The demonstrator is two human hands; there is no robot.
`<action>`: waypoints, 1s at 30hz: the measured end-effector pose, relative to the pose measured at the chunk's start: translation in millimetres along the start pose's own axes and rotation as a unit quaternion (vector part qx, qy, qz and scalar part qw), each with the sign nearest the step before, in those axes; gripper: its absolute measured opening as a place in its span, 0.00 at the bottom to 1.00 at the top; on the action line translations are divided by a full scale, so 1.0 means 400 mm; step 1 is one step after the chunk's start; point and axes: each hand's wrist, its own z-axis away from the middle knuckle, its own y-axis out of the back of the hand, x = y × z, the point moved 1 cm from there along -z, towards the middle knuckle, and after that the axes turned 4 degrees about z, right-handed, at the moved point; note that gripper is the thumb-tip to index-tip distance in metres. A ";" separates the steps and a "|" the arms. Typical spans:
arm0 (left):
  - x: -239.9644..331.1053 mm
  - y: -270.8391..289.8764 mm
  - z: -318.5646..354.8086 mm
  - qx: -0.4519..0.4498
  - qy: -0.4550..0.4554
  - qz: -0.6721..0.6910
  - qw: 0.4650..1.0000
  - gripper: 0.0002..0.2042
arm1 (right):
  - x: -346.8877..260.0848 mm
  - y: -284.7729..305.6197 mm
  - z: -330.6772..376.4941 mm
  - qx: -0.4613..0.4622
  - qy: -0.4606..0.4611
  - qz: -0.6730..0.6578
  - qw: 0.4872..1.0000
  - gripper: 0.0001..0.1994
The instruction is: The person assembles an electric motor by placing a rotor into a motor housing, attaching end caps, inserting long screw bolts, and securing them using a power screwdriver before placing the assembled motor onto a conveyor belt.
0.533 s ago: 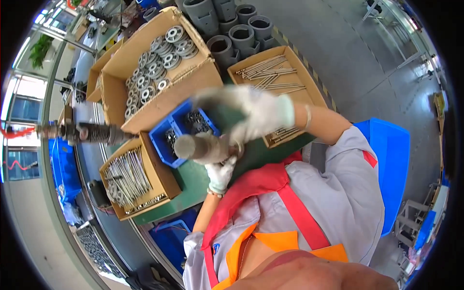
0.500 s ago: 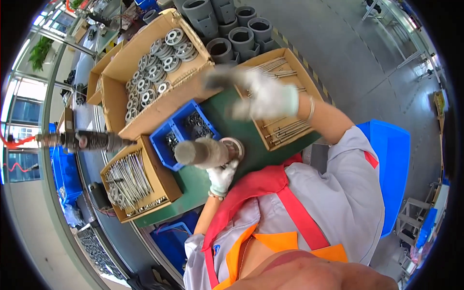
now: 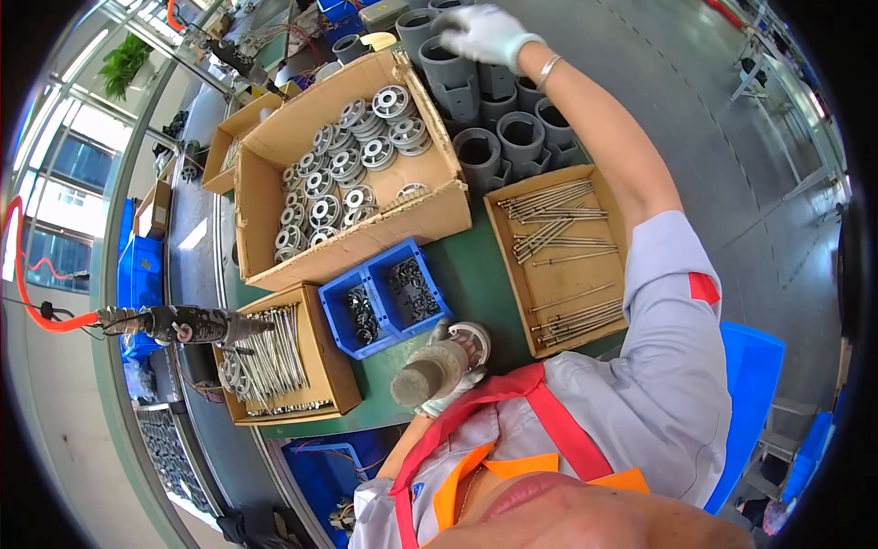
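My left hand [image 3: 455, 392], in a white glove with dark fingertips, is closed round a grey cylindrical part [image 3: 428, 372] above the green bench. A round silver cap [image 3: 473, 342] sits at this part's far end. My right hand [image 3: 485, 37], gloved in white, reaches out at the top over a cluster of grey cylindrical housings [image 3: 455, 75]. Its fingers look stretched and apart at the rim of one housing; whether they touch it I cannot tell.
A large cardboard box [image 3: 352, 240] holds silver discs. Blue bins [image 3: 389, 337] contain small dark parts. Long bolts lie in a right cardboard tray [image 3: 560, 285] and a left cardboard box [image 3: 337, 371]. A power driver [image 3: 197, 324] hangs at left on an orange hose.
My right hand has swung from above the bolt tray up to the grey housings. My left hand still grips the cylindrical part. The whole view has shifted, with the bench lower and further right.
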 end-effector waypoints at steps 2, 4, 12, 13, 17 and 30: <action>-0.007 -0.003 -0.002 -0.001 -0.001 0.009 1.000 0.59 | 0.087 0.022 -0.045 0.015 -0.071 -0.010 0.997 0.22; -0.022 0.001 0.000 0.000 -0.001 0.017 1.000 0.60 | 0.119 0.028 -0.047 -0.129 -0.095 0.039 0.986 0.23; -0.038 -0.002 0.043 0.019 -0.087 -0.060 0.994 0.52 | 0.113 -0.038 0.041 -0.091 -0.055 0.151 0.983 0.23; -0.021 0.006 0.045 0.024 -0.100 -0.135 0.985 0.49 | 0.121 -0.032 0.059 -0.056 -0.045 0.175 0.982 0.24; 0.002 0.031 0.127 0.174 -0.155 -0.048 0.971 0.31 | 0.099 0.064 0.154 -0.066 -0.093 0.159 0.981 0.23; 0.196 -0.133 0.096 -0.202 -0.119 0.288 0.928 0.37 | -0.286 0.363 0.773 -0.299 0.173 -0.060 0.937 0.17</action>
